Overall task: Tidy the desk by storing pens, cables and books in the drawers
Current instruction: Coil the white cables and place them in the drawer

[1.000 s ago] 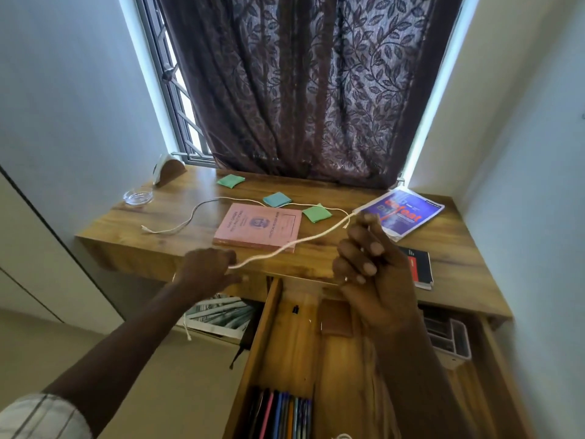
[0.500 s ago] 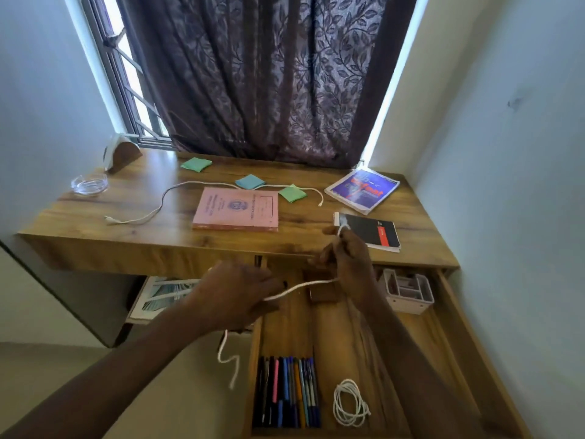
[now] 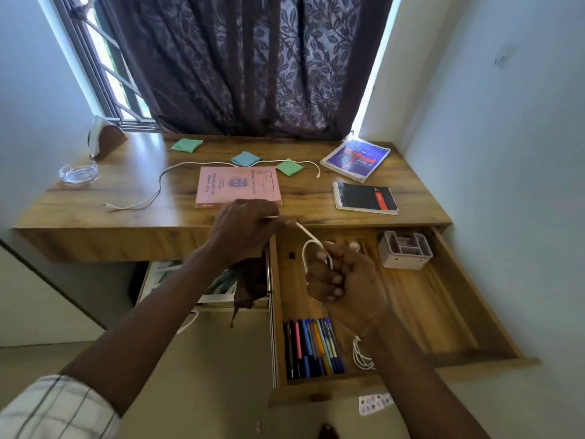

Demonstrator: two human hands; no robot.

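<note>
- the white cable [image 3: 311, 245] runs between both hands above the open drawer [image 3: 443, 305], just in front of the desk [image 3: 152, 213] edge.
- the left hand [image 3: 243, 229] pinches one stretch of it between thumb and fingertips, close to the desk's front edge; a slack length hangs from under this hand down toward the floor.
- the right hand [image 3: 340, 275] is clenched around the other part, with a small loop of the cable standing up out of the fist and over the fingers.
- between the two grips the cable runs in a short, nearly taut slant, higher at the left hand.
- cables, counted: three. one in the hands, a second white cable [image 3: 158, 188] lying loose across the desktop behind the pink book, and a coiled white cable [image 3: 361, 356] in the drawer, just right of the pens and partly hidden by the right forearm.
- books on the desk, counted: three. a pink book [image 3: 237, 185] in the middle, a blue book [image 3: 356, 160] at the far right corner, a black notebook [image 3: 365, 198] near the right front.
- pens [image 3: 311, 346] lie side by side in a row at the near left end of the drawer; the exact count cannot be told.
- one small white organiser [image 3: 405, 250] sits at the drawer's far right.
- three small green-blue pads [image 3: 245, 158] lie along the back of the desk, and one glass dish [image 3: 77, 172] at its left.
</note>
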